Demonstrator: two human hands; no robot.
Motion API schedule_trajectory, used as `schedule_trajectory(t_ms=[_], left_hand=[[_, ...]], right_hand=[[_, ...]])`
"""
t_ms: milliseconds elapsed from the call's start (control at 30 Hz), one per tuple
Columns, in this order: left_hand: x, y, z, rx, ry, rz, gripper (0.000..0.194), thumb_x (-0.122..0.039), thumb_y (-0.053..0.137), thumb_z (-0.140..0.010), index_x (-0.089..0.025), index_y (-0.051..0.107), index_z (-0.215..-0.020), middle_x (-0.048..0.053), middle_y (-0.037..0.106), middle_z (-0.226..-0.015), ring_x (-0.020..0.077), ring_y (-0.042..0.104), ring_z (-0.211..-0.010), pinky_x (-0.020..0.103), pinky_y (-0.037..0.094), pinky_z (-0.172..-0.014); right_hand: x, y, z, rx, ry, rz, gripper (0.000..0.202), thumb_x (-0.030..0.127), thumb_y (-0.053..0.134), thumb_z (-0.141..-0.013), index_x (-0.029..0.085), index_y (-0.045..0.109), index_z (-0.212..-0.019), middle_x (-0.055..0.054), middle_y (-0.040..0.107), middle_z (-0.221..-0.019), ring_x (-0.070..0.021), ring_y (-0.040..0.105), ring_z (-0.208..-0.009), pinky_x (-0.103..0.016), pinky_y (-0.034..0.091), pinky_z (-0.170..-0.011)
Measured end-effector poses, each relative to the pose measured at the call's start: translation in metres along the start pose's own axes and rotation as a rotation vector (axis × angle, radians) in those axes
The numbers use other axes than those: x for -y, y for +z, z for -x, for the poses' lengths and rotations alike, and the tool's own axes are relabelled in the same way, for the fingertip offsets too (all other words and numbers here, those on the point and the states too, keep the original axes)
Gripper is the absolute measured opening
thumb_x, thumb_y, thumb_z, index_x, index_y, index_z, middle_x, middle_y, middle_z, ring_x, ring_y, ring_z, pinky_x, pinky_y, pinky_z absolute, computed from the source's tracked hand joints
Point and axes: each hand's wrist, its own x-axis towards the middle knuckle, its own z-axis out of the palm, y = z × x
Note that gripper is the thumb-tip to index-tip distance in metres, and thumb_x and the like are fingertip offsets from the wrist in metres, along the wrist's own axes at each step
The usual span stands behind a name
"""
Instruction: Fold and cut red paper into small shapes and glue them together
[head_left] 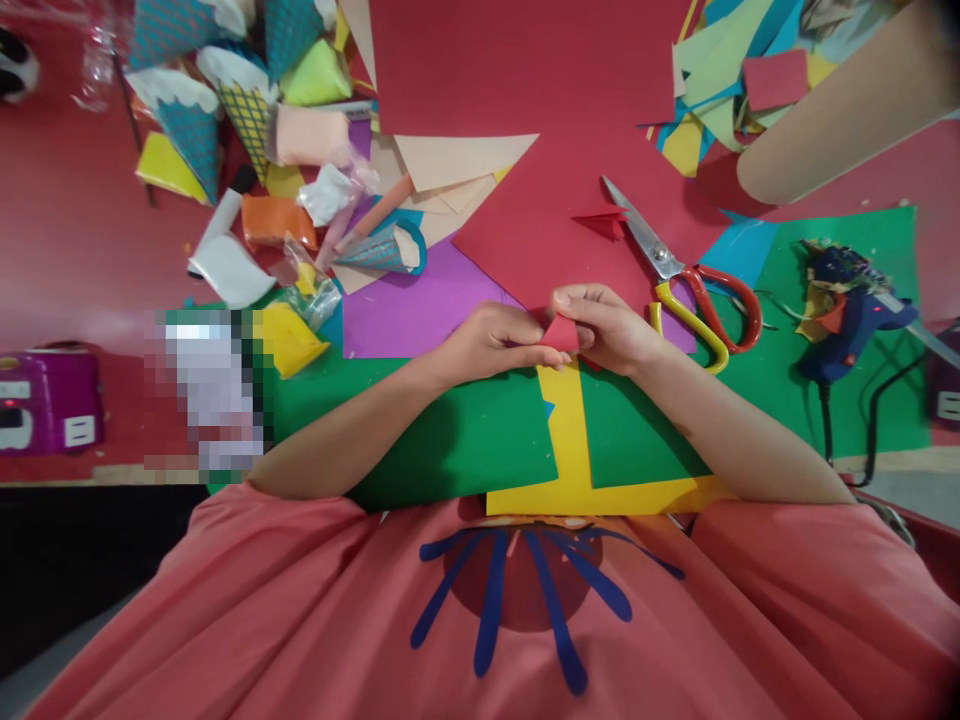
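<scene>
A small piece of red paper (561, 334), bent into a cone-like shape, is pinched between both hands over the middle of the table. My left hand (504, 340) grips its left side with thumb and fingers. Closed on the upper right of the same piece is my right hand (604, 325); some of its fingers are hidden behind the paper. Scissors (664, 260) with red and yellow handles lie just right of my right hand, blades pointing up and left. A small pointed red scrap (602, 221) touches the blades.
Green sheets (450, 420), a yellow sheet (566, 440) and a purple sheet (409, 310) cover the table. A blue glue gun (855, 325) with its cord lies at right, below a cardboard tube (840, 115). Decorated cones (184, 120) and clay packets (279, 222) crowd the upper left.
</scene>
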Motion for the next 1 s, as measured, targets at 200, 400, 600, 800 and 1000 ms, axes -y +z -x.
schedule_trajectory(t_ms=[200, 400, 600, 800, 1000], left_hand=[[0.002, 0.0, 0.001, 0.004, 0.022, -0.001, 0.049, -0.055, 0.057, -0.085, -0.016, 0.07, -0.058, 0.004, 0.069, -0.053, 0.0082, 0.061, -0.048, 0.017, 0.041, -0.047], [0.002, -0.001, -0.001, 0.037, -0.009, -0.008, 0.061, -0.061, 0.055, -0.083, -0.015, 0.055, -0.042, 0.001, 0.054, -0.037, 0.0067, 0.051, -0.038, 0.018, 0.036, -0.042], [0.001, 0.0, 0.0, -0.015, -0.081, 0.042, 0.06, -0.063, 0.057, -0.081, -0.016, 0.053, -0.043, -0.002, 0.048, -0.033, 0.0058, 0.045, -0.033, 0.018, 0.032, -0.037], [-0.002, 0.002, 0.001, -0.057, -0.185, 0.083, 0.059, -0.066, 0.059, -0.078, -0.016, 0.055, -0.045, -0.001, 0.049, -0.035, 0.006, 0.045, -0.033, 0.019, 0.031, -0.035], [-0.002, 0.001, 0.001, -0.051, -0.182, 0.08, 0.058, -0.065, 0.057, -0.08, -0.017, 0.056, -0.046, -0.001, 0.049, -0.036, 0.0059, 0.045, -0.034, 0.02, 0.031, -0.034]], right_hand=[[0.0, 0.0, 0.001, -0.027, 0.055, -0.032, 0.046, 0.043, 0.076, -0.073, 0.018, 0.042, -0.056, 0.011, 0.033, -0.04, -0.0022, 0.029, -0.036, -0.017, 0.02, -0.038], [0.0, -0.002, 0.0, -0.027, 0.089, -0.069, 0.048, 0.043, 0.077, -0.072, 0.018, 0.04, -0.057, 0.012, 0.032, -0.041, -0.0014, 0.025, -0.036, -0.017, 0.018, -0.037], [0.001, -0.003, -0.001, 0.027, 0.106, -0.118, 0.043, 0.043, 0.075, -0.074, 0.017, 0.044, -0.059, 0.011, 0.04, -0.041, -0.0012, 0.027, -0.035, -0.015, 0.018, -0.034], [0.0, -0.01, -0.001, 0.103, 0.185, -0.183, 0.039, 0.045, 0.068, -0.082, 0.019, 0.042, -0.066, 0.01, 0.045, -0.045, -0.0023, 0.036, -0.036, -0.014, 0.027, -0.035], [-0.001, -0.011, -0.002, 0.146, 0.208, -0.185, 0.04, 0.047, 0.059, -0.088, 0.02, 0.038, -0.066, 0.01, 0.042, -0.047, -0.0031, 0.037, -0.038, -0.015, 0.031, -0.039]])
